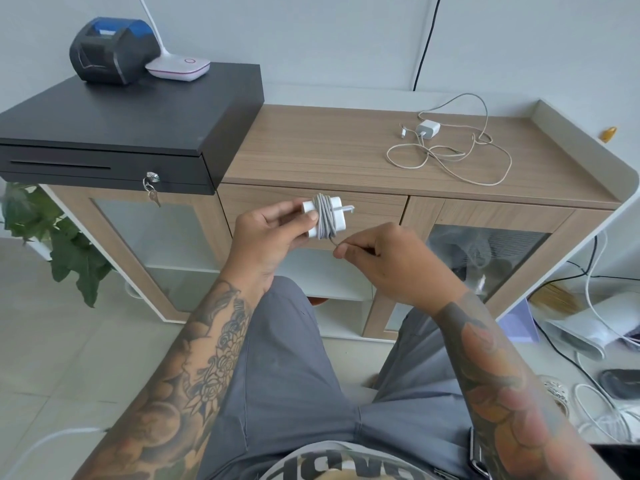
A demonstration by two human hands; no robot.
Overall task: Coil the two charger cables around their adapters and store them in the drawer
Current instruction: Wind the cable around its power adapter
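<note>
The white adapter [323, 218], cable-wrapped, is gripped by the left hand [268, 233]. The cable's loose end [334, 242] is pinched by the right hand [388, 258], its tip hidden

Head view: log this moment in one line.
left hand holds wrapped adapter | right hand pinches cable tail | second charger uncoiled on cabinet

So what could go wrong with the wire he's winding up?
The right hand pinches only the thin tail of the cable. If it slips, the coils on the white adapter in the left hand may spring loose. The plug prongs stick out and might snag. The other charger lies in loose loops on the cabinet top and could tangle when picked up.
</note>
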